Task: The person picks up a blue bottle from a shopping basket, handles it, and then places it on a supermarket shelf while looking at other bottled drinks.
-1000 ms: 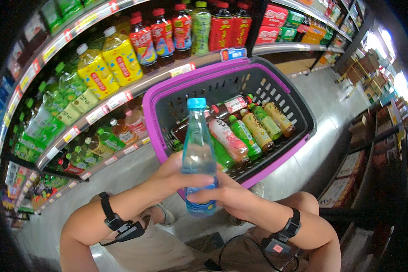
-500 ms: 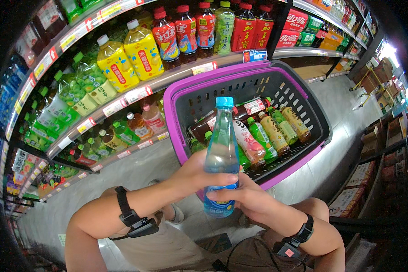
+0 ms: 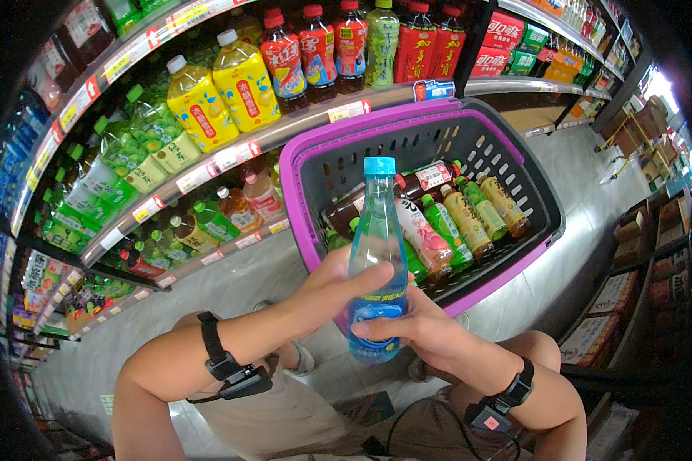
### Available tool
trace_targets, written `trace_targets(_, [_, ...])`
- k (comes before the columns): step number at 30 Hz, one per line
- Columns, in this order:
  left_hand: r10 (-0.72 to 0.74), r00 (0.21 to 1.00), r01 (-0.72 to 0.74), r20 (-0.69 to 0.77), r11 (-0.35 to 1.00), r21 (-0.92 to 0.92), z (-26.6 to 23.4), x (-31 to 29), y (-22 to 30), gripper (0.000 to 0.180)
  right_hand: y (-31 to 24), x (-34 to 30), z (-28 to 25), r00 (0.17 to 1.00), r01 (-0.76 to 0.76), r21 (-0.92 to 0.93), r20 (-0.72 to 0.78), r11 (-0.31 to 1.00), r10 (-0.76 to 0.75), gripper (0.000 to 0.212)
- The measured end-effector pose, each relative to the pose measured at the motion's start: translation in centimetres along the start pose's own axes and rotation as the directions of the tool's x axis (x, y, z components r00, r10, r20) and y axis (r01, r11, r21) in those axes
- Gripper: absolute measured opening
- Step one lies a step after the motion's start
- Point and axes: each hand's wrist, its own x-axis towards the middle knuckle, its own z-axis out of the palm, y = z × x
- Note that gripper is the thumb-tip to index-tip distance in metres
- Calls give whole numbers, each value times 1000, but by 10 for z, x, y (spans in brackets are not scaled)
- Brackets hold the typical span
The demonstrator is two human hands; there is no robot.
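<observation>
Gripping a clear blue bottle at the centre of the frame, the left hand wraps its side, thumb across the front, while the right hand pinches it lower down, thumb over the blue label. From where I stand the bottle is nearly upright, its blue cap on. Beyond it sits a dark basket with a purple rim, several drink bottles lying inside. Yellow bottles stand on the shelf, upper left.

Shop: shelves w/ btld drinks, price tags
</observation>
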Motion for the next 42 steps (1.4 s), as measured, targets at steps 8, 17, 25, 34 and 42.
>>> trace_targets(8, [43, 998, -39, -53, 997, 73, 1, 0, 0, 66, -2, 1, 0, 1000, -8, 12, 18, 1000, 8, 55])
trace_targets(17, [70, 997, -70, -26, 998, 3, 17, 15, 5, 60, -6, -15, -13, 997, 67, -68, -45, 995, -71, 51])
trace_targets(25, [203, 975, -219, -89, 948, -230, 52, 51, 27, 38, -53, -93, -34, 669, 532, -526, -219, 663, -710, 37])
trace_targets(34, [218, 976, -196, 19, 907, -373, 83, 72, 33, 40, -97, -139, 20, 495, 843, -414, 347, 343, -797, 54])
trace_targets(42, [284, 959, -258, 14, 890, -375, 85, 78, 38, 40, -113, -159, 12, 883, 452, -737, 447, 502, -140, 46])
